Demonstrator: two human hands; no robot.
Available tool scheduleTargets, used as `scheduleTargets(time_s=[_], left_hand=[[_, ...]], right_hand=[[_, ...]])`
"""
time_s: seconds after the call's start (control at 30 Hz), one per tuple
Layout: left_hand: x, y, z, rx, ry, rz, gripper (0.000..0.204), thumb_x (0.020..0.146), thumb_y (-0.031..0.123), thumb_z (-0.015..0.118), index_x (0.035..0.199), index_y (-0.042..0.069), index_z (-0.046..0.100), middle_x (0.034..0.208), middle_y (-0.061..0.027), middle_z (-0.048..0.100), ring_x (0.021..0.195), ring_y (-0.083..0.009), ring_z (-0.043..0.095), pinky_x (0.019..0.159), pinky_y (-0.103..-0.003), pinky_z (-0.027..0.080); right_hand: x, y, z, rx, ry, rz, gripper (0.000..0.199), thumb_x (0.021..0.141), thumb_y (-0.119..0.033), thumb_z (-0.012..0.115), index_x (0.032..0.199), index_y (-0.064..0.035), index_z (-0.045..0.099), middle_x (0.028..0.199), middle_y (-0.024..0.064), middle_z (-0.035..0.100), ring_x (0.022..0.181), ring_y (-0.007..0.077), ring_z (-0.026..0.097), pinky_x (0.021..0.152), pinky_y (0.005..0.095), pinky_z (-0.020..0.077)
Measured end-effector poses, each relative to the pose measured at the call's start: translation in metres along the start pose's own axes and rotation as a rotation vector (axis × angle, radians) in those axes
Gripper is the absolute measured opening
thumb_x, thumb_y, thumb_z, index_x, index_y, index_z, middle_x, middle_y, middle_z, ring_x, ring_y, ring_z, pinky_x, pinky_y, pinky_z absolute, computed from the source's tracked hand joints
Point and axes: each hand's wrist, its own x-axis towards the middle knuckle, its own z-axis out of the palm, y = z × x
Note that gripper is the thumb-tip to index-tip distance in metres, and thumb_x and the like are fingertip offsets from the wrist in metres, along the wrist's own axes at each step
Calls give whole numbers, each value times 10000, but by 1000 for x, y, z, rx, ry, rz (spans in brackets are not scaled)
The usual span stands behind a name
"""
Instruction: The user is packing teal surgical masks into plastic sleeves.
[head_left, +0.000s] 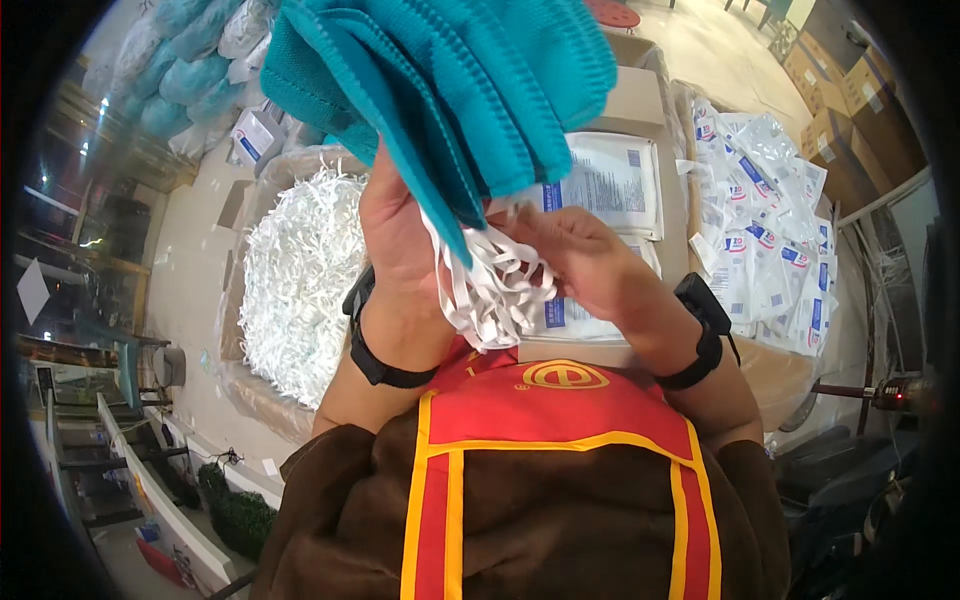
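A fanned stack of teal face masks [440,90] is held up in front of me, with its white ear loops [500,285] hanging in a bunch below. My left hand [395,235] is closed around the lower left of the stack, its fingers partly hidden behind the masks. At the right of the bunch, my right hand [590,262] has its fingers curled together on the ear loops, just under the masks' lower edge. Black bands circle both wrists.
A plastic-lined carton [235,300] on the left is heaped with white-looped masks [300,270]. Flat printed packs [610,185] lie in a box ahead. To the right, a lined carton holds many white-and-blue pouches [765,240]. Brown cartons [845,130] stand far right; bagged teal masks [190,80] pile far left.
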Motion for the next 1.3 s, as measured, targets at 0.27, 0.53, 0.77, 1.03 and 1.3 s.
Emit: scheduleTargets(time_s=[0.27, 0.53, 0.77, 1.03, 1.3], left_hand=[[7, -1, 20, 137, 176, 111, 310, 991, 353, 497, 981, 63, 608, 803, -56, 645, 552, -122, 526, 551, -241, 447], [8, 8, 14, 130, 193, 132, 334, 983, 358, 515, 993, 38, 607, 814, -102, 648, 546, -136, 528, 572, -248, 468], [12, -1, 17, 104, 258, 141, 311, 984, 357, 516, 1015, 61, 608, 826, -79, 639, 601, -139, 544, 576, -262, 466], [9, 5, 4, 105, 129, 84, 259, 983, 332, 524, 1049, 95, 607, 875, -67, 659, 657, -142, 598, 603, -275, 504], [8, 13, 0, 138, 135, 81, 296, 987, 322, 509, 1091, 58, 593, 916, -120, 674, 616, -154, 599, 578, -272, 513]], right_hand=[[-15, 1, -3, 86, -139, 70, 493, 956, -523, 507, 1012, -53, 645, 831, -29, 586, 649, 42, 442, 566, 173, 349], [-21, -8, -6, 6, -255, 117, 229, 907, -201, 650, 1067, -43, 604, 836, -3, 631, 676, 25, 499, 561, 176, 362], [-19, 0, 5, -24, -93, 48, 229, 899, -112, 632, 1104, -11, 603, 832, 53, 621, 561, 21, 438, 484, 168, 328], [-19, 4, -1, 146, -36, 32, 182, 978, -180, 522, 1042, -21, 583, 794, 30, 605, 518, 19, 386, 454, 163, 272], [-32, -14, 3, -189, -132, 184, 180, 970, -167, 508, 990, -7, 588, 716, 24, 604, 537, 32, 433, 494, 185, 330]])
